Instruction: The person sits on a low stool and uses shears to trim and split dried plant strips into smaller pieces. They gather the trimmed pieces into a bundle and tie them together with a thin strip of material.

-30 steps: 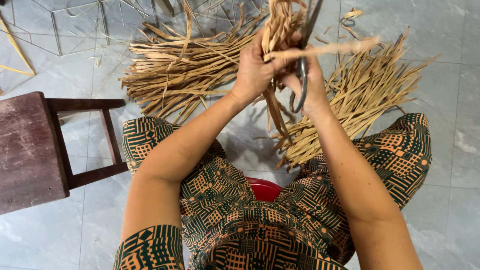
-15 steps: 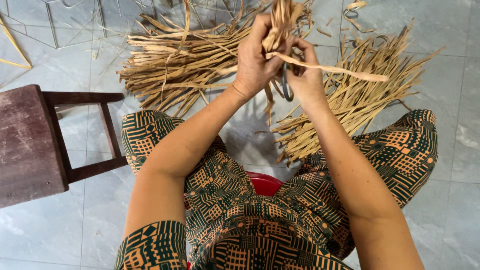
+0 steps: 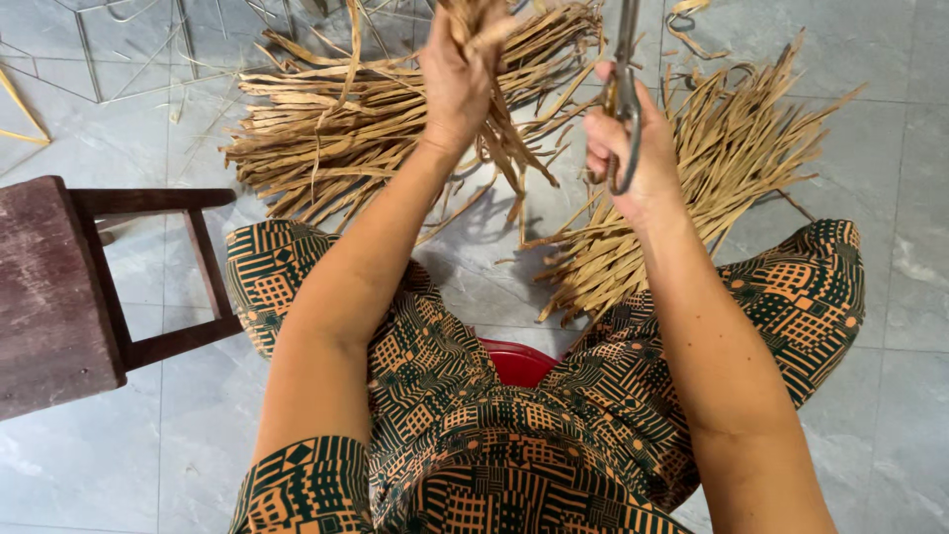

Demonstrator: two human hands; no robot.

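Observation:
My left hand (image 3: 457, 74) is raised and closed around a bunch of dried brown leaf strips (image 3: 502, 138) whose ends hang down below the fist. My right hand (image 3: 625, 148) is beside it, a short gap to the right, gripping a pair of metal scissors (image 3: 625, 69) with the blades pointing up out of view. The two hands are apart. Below them lie two heaps of the same dried strips on the tiled floor, one at the left (image 3: 346, 129) and one at the right (image 3: 712, 168).
A dark wooden stool (image 3: 69, 287) stands at the left. I sit on a red seat (image 3: 516, 361) with my knees spread in patterned green and orange trousers (image 3: 791, 297). A wire frame (image 3: 89, 49) lies at the far left on the grey tiles.
The long strip that stuck out to the right has gone from my hands. My hands have separated, the left keeping the bunch and the right drawing away with the scissors.

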